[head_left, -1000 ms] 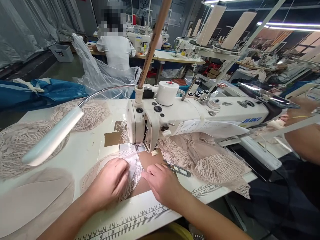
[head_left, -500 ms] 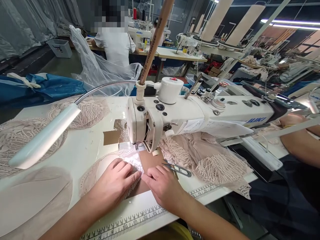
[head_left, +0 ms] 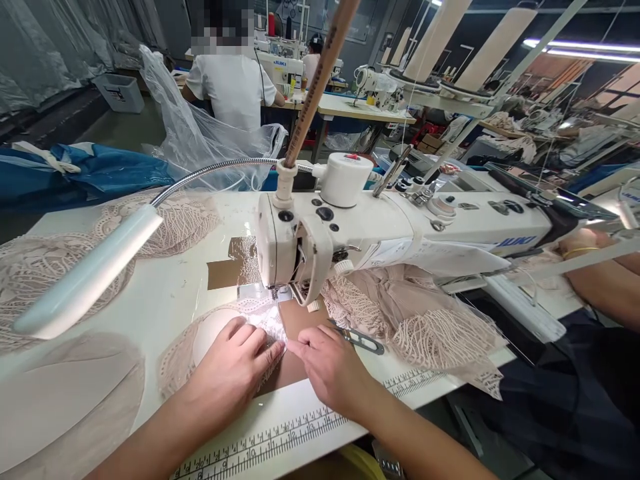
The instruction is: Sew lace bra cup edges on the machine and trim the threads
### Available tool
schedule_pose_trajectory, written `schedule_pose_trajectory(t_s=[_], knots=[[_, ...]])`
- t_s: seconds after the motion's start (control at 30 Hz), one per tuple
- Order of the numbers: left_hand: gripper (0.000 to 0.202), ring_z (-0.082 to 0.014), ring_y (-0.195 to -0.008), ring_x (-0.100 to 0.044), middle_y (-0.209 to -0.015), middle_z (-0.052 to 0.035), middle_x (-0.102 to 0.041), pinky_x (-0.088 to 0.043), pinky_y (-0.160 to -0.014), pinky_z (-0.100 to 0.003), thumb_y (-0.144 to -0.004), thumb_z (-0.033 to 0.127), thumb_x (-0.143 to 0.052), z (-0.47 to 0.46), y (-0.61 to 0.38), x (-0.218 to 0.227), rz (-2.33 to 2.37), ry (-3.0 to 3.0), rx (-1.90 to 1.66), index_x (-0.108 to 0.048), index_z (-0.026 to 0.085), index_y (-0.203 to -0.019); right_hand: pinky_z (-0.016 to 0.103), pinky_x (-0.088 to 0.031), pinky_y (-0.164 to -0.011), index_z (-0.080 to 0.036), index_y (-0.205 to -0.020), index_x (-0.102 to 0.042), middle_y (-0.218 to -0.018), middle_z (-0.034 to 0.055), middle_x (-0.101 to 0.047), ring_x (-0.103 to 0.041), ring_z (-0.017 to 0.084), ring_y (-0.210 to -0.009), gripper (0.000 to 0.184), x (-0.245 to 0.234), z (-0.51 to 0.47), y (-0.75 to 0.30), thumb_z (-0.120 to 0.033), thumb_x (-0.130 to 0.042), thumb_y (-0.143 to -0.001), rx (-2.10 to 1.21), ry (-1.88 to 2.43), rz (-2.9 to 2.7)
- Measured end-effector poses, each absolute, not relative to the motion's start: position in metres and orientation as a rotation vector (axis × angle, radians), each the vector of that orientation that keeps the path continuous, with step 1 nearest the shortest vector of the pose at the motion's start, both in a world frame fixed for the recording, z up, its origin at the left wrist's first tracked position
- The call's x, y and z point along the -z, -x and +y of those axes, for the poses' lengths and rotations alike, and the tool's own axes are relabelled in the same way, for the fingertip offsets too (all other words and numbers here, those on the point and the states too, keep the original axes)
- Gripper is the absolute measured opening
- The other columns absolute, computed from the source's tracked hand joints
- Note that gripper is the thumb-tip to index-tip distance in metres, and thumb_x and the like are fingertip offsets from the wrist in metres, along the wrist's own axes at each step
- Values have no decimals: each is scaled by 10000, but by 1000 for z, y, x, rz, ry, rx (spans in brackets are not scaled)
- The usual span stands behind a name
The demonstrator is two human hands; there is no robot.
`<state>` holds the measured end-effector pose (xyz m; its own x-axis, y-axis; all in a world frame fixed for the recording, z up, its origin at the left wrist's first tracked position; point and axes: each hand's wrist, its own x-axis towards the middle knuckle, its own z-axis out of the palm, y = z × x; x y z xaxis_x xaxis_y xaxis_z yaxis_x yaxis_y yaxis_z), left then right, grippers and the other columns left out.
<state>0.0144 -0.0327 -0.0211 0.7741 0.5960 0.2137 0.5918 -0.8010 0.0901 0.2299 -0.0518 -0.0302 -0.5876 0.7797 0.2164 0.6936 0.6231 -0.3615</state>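
Under the needle of a white sewing machine (head_left: 370, 223) lies a beige lace piece (head_left: 175, 360) with a pale smooth cup-shaped panel. My left hand (head_left: 233, 363) lies over this piece with bent fingers, its thumb along the lace edge. Close beside it, my right hand (head_left: 333, 370) has its fingers curled, thumb and index finger pinching the same edge; the exact grip is partly hidden. Both hands are just in front of the presser foot, over a brown sheet (head_left: 300, 323). Thread snips (head_left: 367, 342) lie right behind my right hand.
A lamp (head_left: 93, 270) on a bendable neck hangs over the left side. Lace pieces (head_left: 160, 230) lie at the left, and a lace pile (head_left: 430, 327) lies right of the needle. A printed ruler (head_left: 280, 447) runs along the front edge. Another person's arm (head_left: 595, 267) is at the right.
The view has shifted slightly. Both hands keep nearly the same place on the lace, with the right index finger stretched a little more toward the left thumb.
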Motion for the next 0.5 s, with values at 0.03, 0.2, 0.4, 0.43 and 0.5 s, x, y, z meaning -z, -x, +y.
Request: schedule_pose_trajectory(t_s=[0.03,0.2,0.4,0.43,0.5], knots=[[316,-231,-774,-508,-851,-96,-623,-423,-734,-427,-888,103,-442,-32,-15,21,978,-2929,-387,-639,164,-1126,300,-307,-665,-159,-1063,-596,-834,51,-529,-400,186,-740,333,30,-51,-229,-31,-418,-812,-324,1197,-2506],[301,-277,-968,-528,-1196,-137,-613,-455,-771,-410,-913,135,-433,-31,-15,20,947,-2885,-422,-642,140,-1131,302,-298,-631,-158,-1036,-608,-814,50,-521,-385,187,-717,341,28,-49,-225,-24,-468,-756,-254,1242,-2601],[377,-275,-883,-545,-1295,-144,-588,-475,-700,-403,-887,149,-440,-31,-13,24,1034,-2928,-317,-595,92,-1226,314,-298,-623,-131,-1091,-588,-838,63,-526,-381,188,-717,361,28,-52,-223,-34,-443,-775,-183,1235,-2615],[383,-270,-869,-548,-1311,-149,-577,-476,-694,-399,-885,150,-439,-31,-14,24,1051,-2939,-290,-594,86,-1230,315,-297,-624,-135,-1075,-592,-839,63,-525,-381,189,-718,354,28,-52,-223,-36,-447,-767,-178,1242,-2615],[390,-265,-847,-554,-1331,-160,-560,-479,-687,-393,-886,153,-435,-31,-15,23,1086,-2965,-244,-596,74,-1232,318,-293,-623,-146,-1020,-602,-834,59,-522,-379,189,-715,321,29,-53,-222,-39,-457,-754,-173,1270,-2610]])
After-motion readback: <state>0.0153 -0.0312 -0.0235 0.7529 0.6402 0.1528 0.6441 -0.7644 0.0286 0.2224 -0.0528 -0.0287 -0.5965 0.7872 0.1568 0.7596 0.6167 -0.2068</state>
